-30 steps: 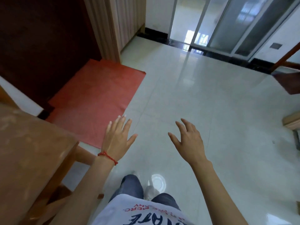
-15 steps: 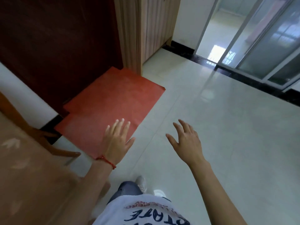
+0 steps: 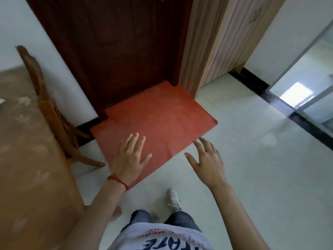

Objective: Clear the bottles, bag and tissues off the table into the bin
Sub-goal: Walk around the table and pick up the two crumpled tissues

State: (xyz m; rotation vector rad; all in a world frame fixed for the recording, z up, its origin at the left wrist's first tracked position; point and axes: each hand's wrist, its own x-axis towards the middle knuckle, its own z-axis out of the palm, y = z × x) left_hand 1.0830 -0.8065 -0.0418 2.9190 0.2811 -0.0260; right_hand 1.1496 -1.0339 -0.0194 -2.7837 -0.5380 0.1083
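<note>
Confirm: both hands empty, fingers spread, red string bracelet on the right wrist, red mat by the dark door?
Not quite. The head view shows the red string bracelet on the left wrist. Otherwise right: left hand and right hand empty, fingers spread, red mat by the dark door.

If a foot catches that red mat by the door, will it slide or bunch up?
The red mat looks thin and flat, so it would probably fold or bunch rather than stay stiff. It lies on glossy tile floor that shows reflections, so it may slide easily. It looks light; a shove at its near edge would likely shift it.
</note>
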